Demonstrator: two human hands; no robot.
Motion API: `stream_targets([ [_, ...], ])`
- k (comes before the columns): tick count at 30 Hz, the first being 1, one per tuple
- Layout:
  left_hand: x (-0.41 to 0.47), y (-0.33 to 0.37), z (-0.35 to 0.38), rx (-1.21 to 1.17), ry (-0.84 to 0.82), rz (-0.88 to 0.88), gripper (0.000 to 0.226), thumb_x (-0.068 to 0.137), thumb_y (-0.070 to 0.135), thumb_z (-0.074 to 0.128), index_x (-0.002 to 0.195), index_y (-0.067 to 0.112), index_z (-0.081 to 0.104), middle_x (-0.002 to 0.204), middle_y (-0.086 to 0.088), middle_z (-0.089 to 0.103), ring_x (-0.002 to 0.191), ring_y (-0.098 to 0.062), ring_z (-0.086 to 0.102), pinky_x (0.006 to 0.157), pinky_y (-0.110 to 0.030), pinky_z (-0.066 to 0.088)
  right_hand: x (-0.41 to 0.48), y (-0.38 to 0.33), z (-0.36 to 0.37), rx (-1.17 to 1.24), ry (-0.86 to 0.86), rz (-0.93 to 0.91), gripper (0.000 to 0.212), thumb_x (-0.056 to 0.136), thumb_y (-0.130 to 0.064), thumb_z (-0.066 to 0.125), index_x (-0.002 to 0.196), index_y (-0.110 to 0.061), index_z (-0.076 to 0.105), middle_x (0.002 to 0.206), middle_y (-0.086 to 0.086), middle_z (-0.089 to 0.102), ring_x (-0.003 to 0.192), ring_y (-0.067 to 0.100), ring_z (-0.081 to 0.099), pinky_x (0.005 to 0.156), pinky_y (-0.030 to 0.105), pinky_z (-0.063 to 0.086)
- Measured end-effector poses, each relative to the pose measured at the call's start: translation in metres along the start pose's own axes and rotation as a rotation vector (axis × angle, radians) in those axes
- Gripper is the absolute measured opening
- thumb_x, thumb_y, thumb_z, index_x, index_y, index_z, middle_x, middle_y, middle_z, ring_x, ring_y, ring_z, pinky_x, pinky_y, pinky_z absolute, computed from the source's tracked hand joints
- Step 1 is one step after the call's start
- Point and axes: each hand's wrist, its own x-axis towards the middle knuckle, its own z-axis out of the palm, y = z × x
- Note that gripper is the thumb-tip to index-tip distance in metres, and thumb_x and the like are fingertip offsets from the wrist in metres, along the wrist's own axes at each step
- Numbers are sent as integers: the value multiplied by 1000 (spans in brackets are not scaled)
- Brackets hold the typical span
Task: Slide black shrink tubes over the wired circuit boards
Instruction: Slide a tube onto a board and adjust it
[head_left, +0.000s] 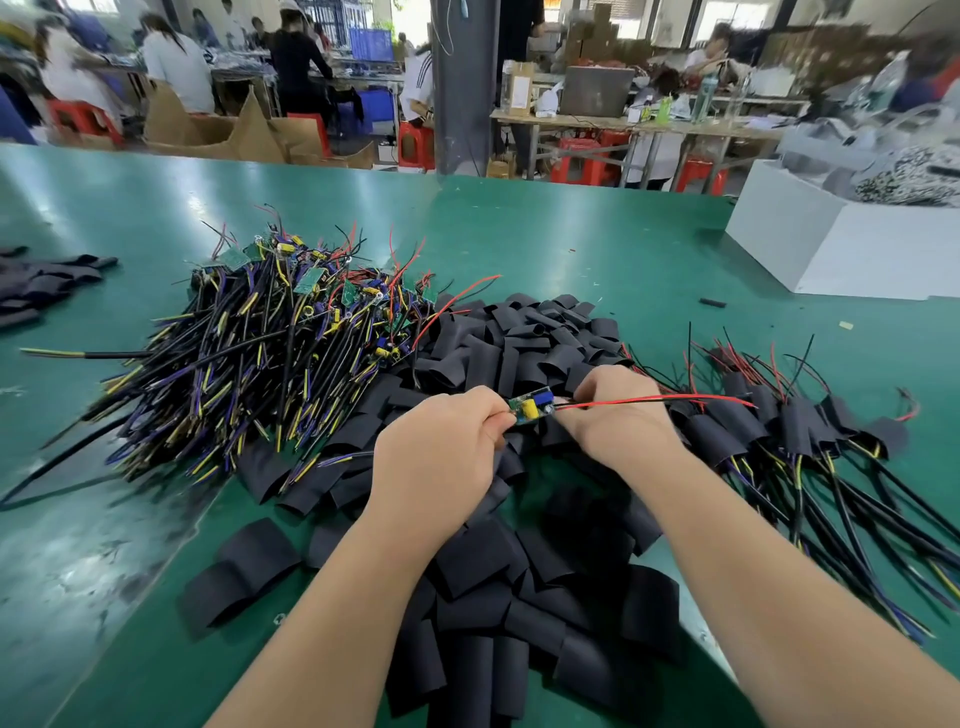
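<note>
Two bare forearms reach in from the bottom edge, yours, crossing a loose heap of flattened black shrink tubes (483, 613) that covers the green table mat (130, 597) nearest you. Your left hand (441, 457) is curled into a fist, its fingers pinching the near end of a small green circuit board with a yellow and a blue component (531, 406). Your right hand (610, 410) is closed around the board's other end, where a thin red and black wire pair (675, 399) leaves it and runs off to the right; whether that hand also grips a tube you cannot tell from this angle. The board sits bare between your two hands, held just above the tube heap, with no sleeve over it.

To your right lies a row of boards already covered in black tubes (753, 421), their black cables trailing toward you and their red leads pointing away. To your left, further out, a tangled pile of uncovered wired boards with black, yellow and purple cables (270, 353) rests beside the tubes. Beyond that, a white box (810, 244) stands at the table's right side, and people sit at benches in the blurred background.
</note>
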Motion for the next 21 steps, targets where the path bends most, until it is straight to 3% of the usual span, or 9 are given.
stream_targets([
  [6,1,-4,-3,-33,68,-3,17,97,29,49,94,24,65,80,9,67,81,-15,58,68,-37,45,5,-15,13,-171,-53,104,46,76,-56,69,87,-18,46,87,2,51,82,27,56,71,34,45],
  [11,1,-7,-3,-56,115,15,14,96,23,54,91,22,66,75,12,67,76,-13,58,62,-33,45,-1,-23,8,-115,-86,48,32,82,-37,69,93,-16,49,94,2,51,87,28,57,66,31,42],
  [13,2,-8,-4,-65,130,14,13,96,22,54,90,23,66,74,13,66,75,-12,57,60,-32,44,-7,-19,5,84,-18,-27,19,82,-25,66,79,-17,49,80,0,52,74,24,54,57,24,40],
  [15,2,-10,-4,-71,140,12,14,96,22,53,88,23,66,73,14,65,73,-11,55,58,-29,41,-13,-9,1,336,69,-83,32,76,-14,67,61,-16,39,56,-5,41,54,17,41,42,18,32],
  [17,3,-11,-4,-72,139,9,15,96,23,53,88,24,65,72,15,65,71,-9,53,56,-26,36,-21,4,-8,583,115,-58,46,73,-9,70,55,-18,29,44,-8,28,43,12,28,37,19,24],
  [19,4,-12,-3,-76,137,12,15,96,23,53,87,24,65,71,16,64,67,-7,50,55,-25,33,-30,18,-21,945,68,-9,55,76,-5,73,54,-22,25,48,-8,25,43,12,22,40,21,22],
  [21,4,-13,-2,-89,138,18,15,96,22,54,86,24,65,70,16,63,63,-6,48,54,-25,34,-39,34,-35,1358,-4,19,49,75,-1,72,56,-23,32,57,1,43,44,13,30,42,19,28],
])
